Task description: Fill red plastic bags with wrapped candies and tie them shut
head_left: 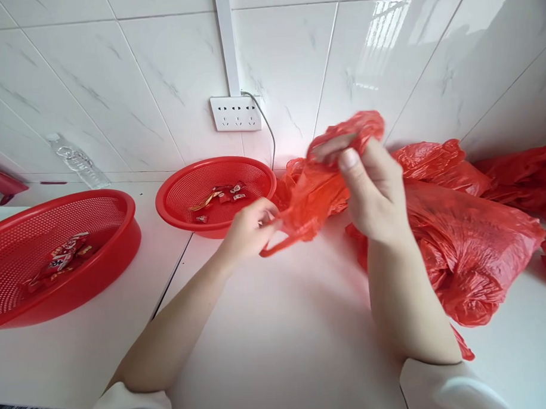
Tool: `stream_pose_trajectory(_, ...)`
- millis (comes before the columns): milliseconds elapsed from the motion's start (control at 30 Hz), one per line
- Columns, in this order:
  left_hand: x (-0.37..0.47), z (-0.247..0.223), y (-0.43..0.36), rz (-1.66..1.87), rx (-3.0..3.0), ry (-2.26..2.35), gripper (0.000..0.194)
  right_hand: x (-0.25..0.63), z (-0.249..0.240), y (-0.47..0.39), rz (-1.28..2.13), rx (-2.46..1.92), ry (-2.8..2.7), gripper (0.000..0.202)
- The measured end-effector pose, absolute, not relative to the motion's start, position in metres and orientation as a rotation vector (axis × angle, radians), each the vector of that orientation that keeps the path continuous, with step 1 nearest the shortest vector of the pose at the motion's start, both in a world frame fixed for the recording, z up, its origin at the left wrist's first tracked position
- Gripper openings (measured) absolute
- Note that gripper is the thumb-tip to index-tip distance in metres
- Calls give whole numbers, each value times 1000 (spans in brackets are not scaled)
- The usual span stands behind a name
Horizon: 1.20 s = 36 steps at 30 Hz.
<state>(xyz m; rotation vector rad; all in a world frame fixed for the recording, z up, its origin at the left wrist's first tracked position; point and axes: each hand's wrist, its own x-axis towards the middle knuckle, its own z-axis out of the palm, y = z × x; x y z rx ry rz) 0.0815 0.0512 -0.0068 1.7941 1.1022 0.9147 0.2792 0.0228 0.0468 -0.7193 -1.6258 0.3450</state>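
A crumpled, thin red plastic bag (315,197) is stretched between my two hands above the white table. My left hand (251,229) pinches the bag's lower left part, where a loop hangs down. Raised higher on the right, my right hand (373,183) is closed around the bunched upper end of the bag. Behind my left hand stands a round red mesh basket (215,165) with a few small wrapped packets (225,197) in it.
A larger red basket (130,227) with packets stands at the left. Filled red bags (475,239) lie at the right beside my right forearm. A clear bottle (83,163) lies by the tiled wall, which carries a power socket (236,113) with a cable.
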Motion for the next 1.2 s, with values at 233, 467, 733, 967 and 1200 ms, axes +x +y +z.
stream_pose_trajectory(233, 56, 24, 59, 1221, 1259, 902, 11, 314, 45, 35, 301, -1109, -1837, 26)
stream_pose_trajectory(467, 60, 29, 64, 1207, 556, 673, 16, 308, 39, 35, 506, -1365, -2254, 12)
stream_pose_trajectory(733, 51, 32, 56, 1172, 1123, 861, 15, 298, 38, 35, 425, -1654, -2230, 28)
stream_pose_trajectory(967, 41, 43, 31, 637, 2328, 1411, 30, 292, 31, 35, 260, -1780, -2299, 63)
stream_pose_trajectory(1200, 89, 22, -7, 358, 2488, 1261, 32, 267, 21, 31, 329, -1464, -2442, 64)
